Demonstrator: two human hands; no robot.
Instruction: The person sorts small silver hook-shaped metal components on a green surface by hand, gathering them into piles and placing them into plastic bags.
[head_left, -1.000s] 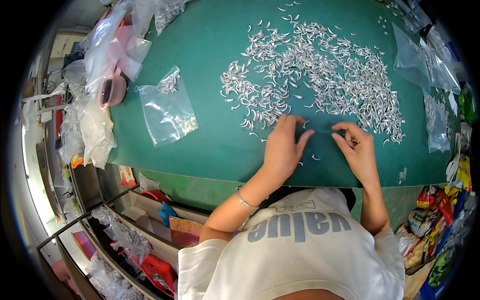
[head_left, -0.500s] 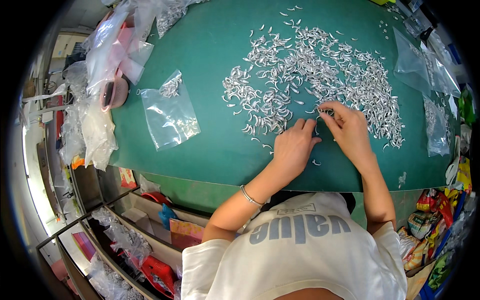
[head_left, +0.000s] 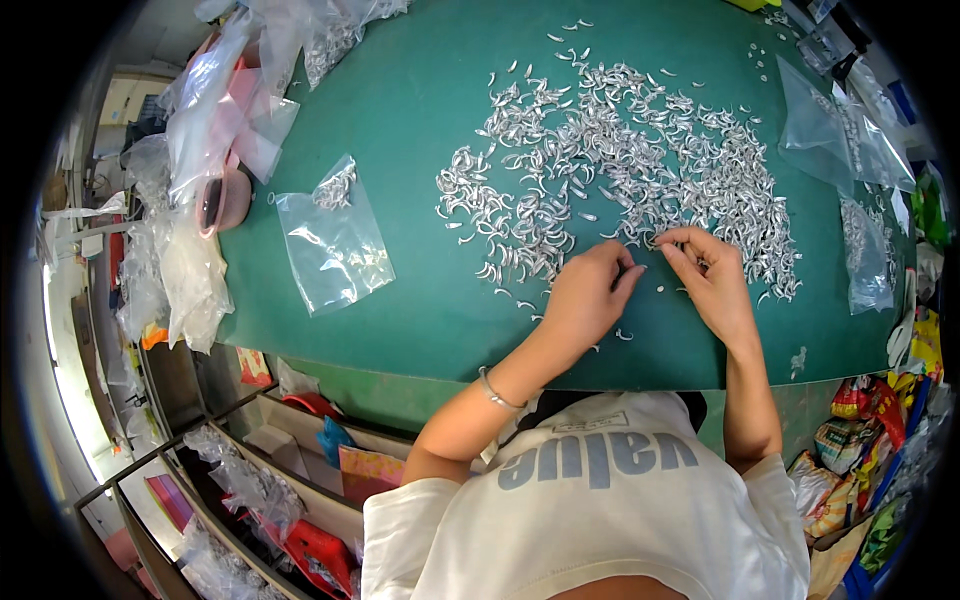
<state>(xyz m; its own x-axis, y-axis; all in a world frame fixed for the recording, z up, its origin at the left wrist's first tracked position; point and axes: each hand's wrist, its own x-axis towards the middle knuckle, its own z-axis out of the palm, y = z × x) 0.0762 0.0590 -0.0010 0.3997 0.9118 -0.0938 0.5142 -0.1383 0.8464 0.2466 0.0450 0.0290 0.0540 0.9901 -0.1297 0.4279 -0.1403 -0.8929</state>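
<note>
Many small silver curved metal pieces (head_left: 650, 150) lie in a wide, loose heap on the green tabletop (head_left: 420, 100). At the heap's near edge is my left hand (head_left: 590, 292), back up, its fingers curled and the thumb close to them; what it holds, if anything, is hidden. To its right, my right hand (head_left: 714, 282) pinches with thumb and forefinger beside the nearest pieces, and whatever sits between the tips is too small to make out. The hands are a short gap apart. A few stray pieces (head_left: 624, 335) lie by my left wrist.
A clear plastic bag (head_left: 335, 250) with some silver pieces at its top lies flat on the left. Further left are a pink container (head_left: 230, 198) and crumpled plastic bags (head_left: 190, 270). More filled bags (head_left: 866, 255) line the right edge. An open drawer (head_left: 290, 440) is below left.
My right hand has moved right and slightly nearer to me, widening the gap from my left hand. The curved piece seen between the fingertips before no longer shows there. The view has shifted slightly.
</note>
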